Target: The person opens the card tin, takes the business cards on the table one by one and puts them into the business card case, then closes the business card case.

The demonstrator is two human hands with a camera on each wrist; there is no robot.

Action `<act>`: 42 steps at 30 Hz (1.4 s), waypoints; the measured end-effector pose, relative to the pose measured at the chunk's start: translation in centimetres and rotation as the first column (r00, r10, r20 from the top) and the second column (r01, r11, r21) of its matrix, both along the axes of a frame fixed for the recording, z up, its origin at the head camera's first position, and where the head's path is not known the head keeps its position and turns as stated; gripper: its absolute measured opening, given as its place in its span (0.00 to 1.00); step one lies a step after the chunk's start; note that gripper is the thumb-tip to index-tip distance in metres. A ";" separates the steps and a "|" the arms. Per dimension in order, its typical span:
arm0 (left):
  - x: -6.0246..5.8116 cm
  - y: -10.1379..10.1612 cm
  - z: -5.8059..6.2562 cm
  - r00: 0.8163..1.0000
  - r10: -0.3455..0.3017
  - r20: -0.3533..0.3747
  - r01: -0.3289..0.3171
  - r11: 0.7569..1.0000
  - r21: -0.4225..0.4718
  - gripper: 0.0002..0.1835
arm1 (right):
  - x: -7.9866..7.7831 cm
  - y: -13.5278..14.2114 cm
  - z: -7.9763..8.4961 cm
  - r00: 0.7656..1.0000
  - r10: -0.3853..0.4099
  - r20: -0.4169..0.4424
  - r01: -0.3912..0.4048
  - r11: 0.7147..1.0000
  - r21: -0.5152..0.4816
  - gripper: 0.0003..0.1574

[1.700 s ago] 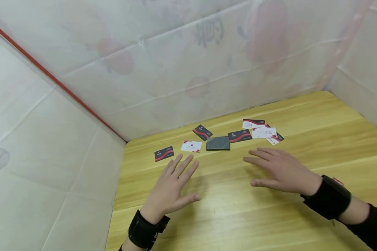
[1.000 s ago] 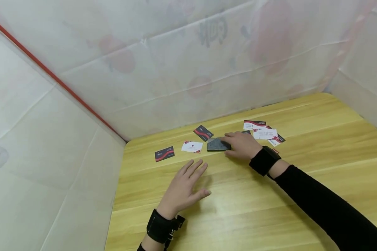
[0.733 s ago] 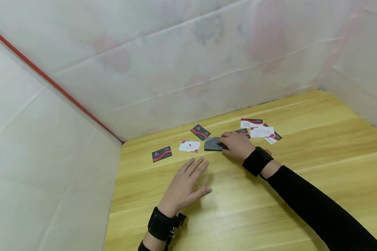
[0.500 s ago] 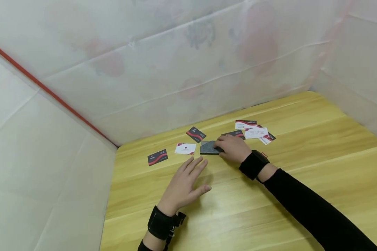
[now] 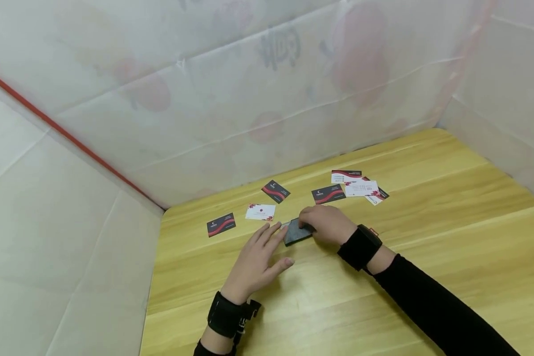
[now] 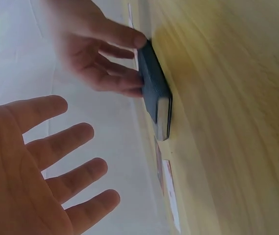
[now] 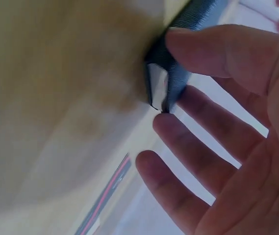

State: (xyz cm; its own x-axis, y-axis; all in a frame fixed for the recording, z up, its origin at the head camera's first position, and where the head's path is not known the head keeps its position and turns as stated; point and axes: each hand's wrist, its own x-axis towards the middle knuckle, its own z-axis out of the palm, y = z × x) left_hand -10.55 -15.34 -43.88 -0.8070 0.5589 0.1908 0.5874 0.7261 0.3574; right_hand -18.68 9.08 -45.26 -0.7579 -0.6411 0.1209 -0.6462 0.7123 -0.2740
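A dark, leather-textured business card case [image 5: 297,232] with a silvery end lies near the middle of the table. My right hand [image 5: 331,225] pinches its right end, thumb on the near side and fingers on the far side. In the right wrist view, the thumb presses the case [image 7: 178,73] and the lower fingers stand apart from it. My left hand [image 5: 253,264] hovers with spread fingers just left of the case; the left wrist view shows a gap between them and the case [image 6: 155,83]. Whether the case touches the table is hard to tell.
Behind the case lie a dark card [image 5: 328,194], a tilted dark card [image 5: 276,191] and a white flowered card [image 5: 260,212]. Another dark card [image 5: 221,225] is farther left. Overlapping cards [image 5: 361,188] lie at the right. White sheeting [image 5: 231,113] rises behind the wooden table [image 5: 360,316].
My right hand has reached from the right to the card case, gripped it and drawn it nearer, turning it slightly. My left hand shifted a little and stays spread.
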 end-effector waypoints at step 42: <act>0.4 0.5 -1.3 0.997 0.011 0.072 0.001 0.987 -0.163 0.35 | 5.1 0.5 -0.1 0.984 -0.010 0.180 0.005 1.000 0.024 0.42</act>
